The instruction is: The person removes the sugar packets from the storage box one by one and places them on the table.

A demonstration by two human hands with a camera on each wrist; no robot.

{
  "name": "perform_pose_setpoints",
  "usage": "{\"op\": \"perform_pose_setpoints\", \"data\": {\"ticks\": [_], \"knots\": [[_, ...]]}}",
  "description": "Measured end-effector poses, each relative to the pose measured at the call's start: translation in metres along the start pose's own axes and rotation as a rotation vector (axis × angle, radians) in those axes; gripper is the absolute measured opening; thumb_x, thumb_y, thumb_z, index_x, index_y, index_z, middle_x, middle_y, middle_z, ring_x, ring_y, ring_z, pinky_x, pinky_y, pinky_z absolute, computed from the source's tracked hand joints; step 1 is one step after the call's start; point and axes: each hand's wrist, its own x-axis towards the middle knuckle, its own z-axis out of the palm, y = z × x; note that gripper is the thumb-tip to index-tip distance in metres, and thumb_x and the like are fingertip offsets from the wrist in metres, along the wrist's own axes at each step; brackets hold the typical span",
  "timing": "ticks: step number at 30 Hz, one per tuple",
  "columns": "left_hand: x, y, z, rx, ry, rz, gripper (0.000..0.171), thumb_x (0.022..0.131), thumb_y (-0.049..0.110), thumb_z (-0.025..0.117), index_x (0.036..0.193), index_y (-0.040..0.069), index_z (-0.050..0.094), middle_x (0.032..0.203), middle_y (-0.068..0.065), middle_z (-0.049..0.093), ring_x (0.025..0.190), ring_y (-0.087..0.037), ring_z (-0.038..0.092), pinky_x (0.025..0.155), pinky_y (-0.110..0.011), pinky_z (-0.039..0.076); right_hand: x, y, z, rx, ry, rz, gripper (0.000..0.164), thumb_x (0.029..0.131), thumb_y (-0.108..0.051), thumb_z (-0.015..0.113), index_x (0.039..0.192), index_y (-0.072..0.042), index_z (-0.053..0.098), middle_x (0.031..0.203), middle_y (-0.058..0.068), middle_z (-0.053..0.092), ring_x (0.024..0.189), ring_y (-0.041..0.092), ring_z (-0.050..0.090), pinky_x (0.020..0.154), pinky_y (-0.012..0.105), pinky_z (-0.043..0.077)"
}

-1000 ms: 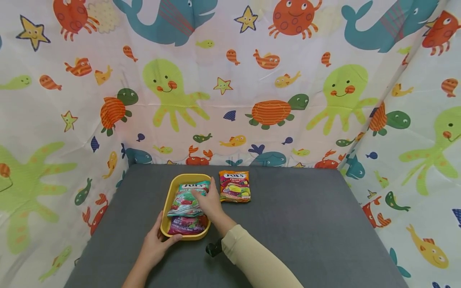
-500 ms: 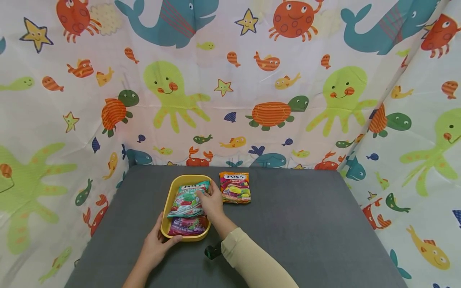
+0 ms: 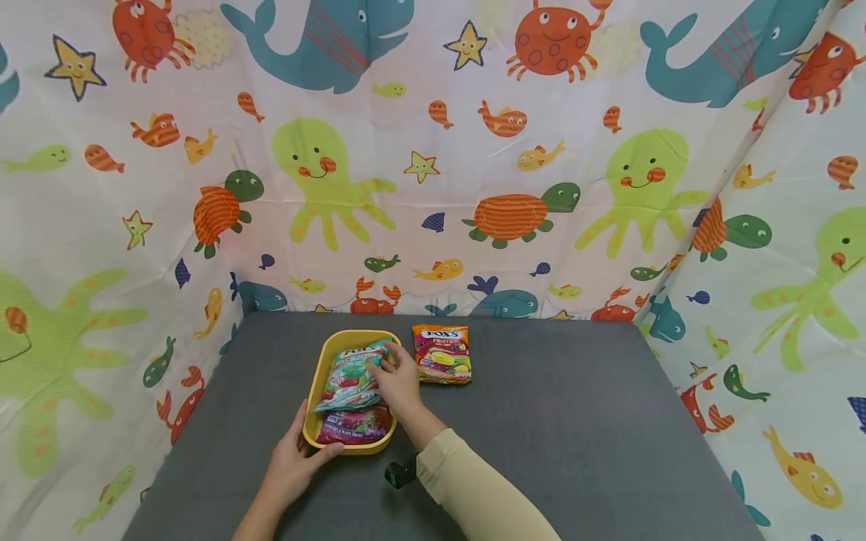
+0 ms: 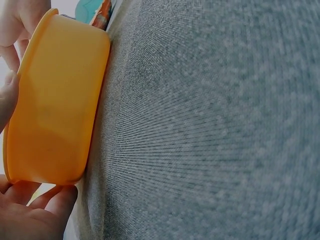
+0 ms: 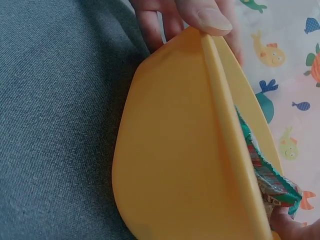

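Observation:
A yellow plastic container (image 3: pixel 365 449) stands on the grey table, holding a teal candy bag (image 3: pixel 350 382) and, nearer the person, a purple candy bag (image 3: pixel 353 426). My left hand (image 3: pixel 291 462) grips the container's near left corner, thumb along the front rim and fingers round the side; its fingers (image 4: pixel 60 202) show against the yellow wall in the left wrist view. At the container's right side, my right hand (image 3: pixel 401 382) pinches the upper right part of the teal bag. In the right wrist view the bag's crimped edge (image 5: pixel 287 187) rises past the rim.
An orange and purple bag of fruit candy (image 3: pixel 442 355) lies just right of the container. A small black object (image 3: pixel 401 473) shows beside the right sleeve (image 3: pixel 473 481). Curtains (image 3: pixel 419 225) printed with sea animals hang behind the table and on both sides.
The right fingers have curled in on the teal bag, and its upper right corner is drawn up slightly. The left hand keeps its place on the container.

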Motion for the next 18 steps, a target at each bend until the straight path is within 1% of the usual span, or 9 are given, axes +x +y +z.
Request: {"op": "perform_pose_setpoints", "data": {"ticks": [3,6,8,10,14,16,18], "knots": [[0.0,0.0002,-0.0001,-0.002,0.001,0.002,0.113,0.086,0.054,0.074,0.164,0.017,0.001,0.168,-0.018,0.017,0.15,-0.034,0.031,0.113,-0.047,0.037,-0.0003,-0.0003,-0.0002,-0.019,-0.034,0.003,0.052,0.096,-0.004,0.067,0.145,-0.015,0.053,0.157,0.011,0.043,0.133,0.03,0.055,0.097,0.04,0.057],[-0.0002,0.0,-0.0003,0.013,0.006,0.004,0.113,0.086,0.054,0.075,0.164,0.017,0.001,0.167,-0.019,0.019,0.149,-0.034,0.033,0.113,-0.048,0.039,-0.0007,-0.0002,0.0001,-0.082,-0.079,-0.001,0.057,0.096,-0.006,0.069,0.149,-0.013,0.049,0.156,0.007,0.046,0.13,0.026,0.056,0.096,0.039,0.057],[-0.0003,-0.0003,-0.0002,0.017,0.007,0.008,0.113,0.086,0.054,0.075,0.164,0.017,0.002,0.167,-0.019,0.02,0.148,-0.034,0.034,0.113,-0.049,0.039,-0.0013,0.0002,0.0003,-0.133,-0.101,-0.01,0.059,0.095,-0.007,0.07,0.15,-0.013,0.048,0.154,0.008,0.048,0.128,0.024,0.056,0.096,0.039,0.057],[-0.0006,-0.0004,0.0,0.019,0.008,0.012,0.113,0.086,0.054,0.075,0.164,0.017,0.002,0.167,-0.02,0.021,0.148,-0.033,0.035,0.113,-0.049,0.04,-0.0016,0.0007,0.0007,-0.183,-0.114,-0.018,0.061,0.095,-0.009,0.071,0.151,-0.013,0.047,0.148,0.009,0.054,0.122,0.022,0.059,0.095,0.039,0.058],[-0.0005,-0.0004,0.0,0.014,0.007,0.015,0.113,0.086,0.054,0.075,0.164,0.016,0.003,0.167,-0.02,0.021,0.148,-0.032,0.034,0.113,-0.048,0.039,-0.0024,0.0018,0.0016,-0.286,-0.138,-0.052,0.061,0.095,-0.015,0.072,0.151,-0.017,0.047,0.129,0.013,0.062,0.105,0.019,0.066,0.083,0.038,0.06],[-0.0003,-0.0002,0.0,0.007,0.007,0.015,0.113,0.086,0.054,0.075,0.164,0.016,0.003,0.167,-0.02,0.021,0.148,-0.032,0.034,0.113,-0.048,0.039,-0.0036,0.001,0.002,-0.328,-0.152,-0.072,0.061,0.096,-0.018,0.071,0.151,-0.019,0.047,0.127,0.014,0.062,0.101,0.019,0.068,0.081,0.039,0.061],[0.0001,-0.0004,0.0001,-0.001,0.006,0.017,0.113,0.085,0.053,0.076,0.164,0.016,0.003,0.167,-0.019,0.021,0.148,-0.032,0.034,0.113,-0.047,0.039,-0.0051,-0.0003,0.0022,-0.347,-0.162,-0.084,0.06,0.097,-0.02,0.071,0.151,-0.02,0.046,0.13,0.014,0.062,0.102,0.02,0.069,0.082,0.041,0.061]]}}
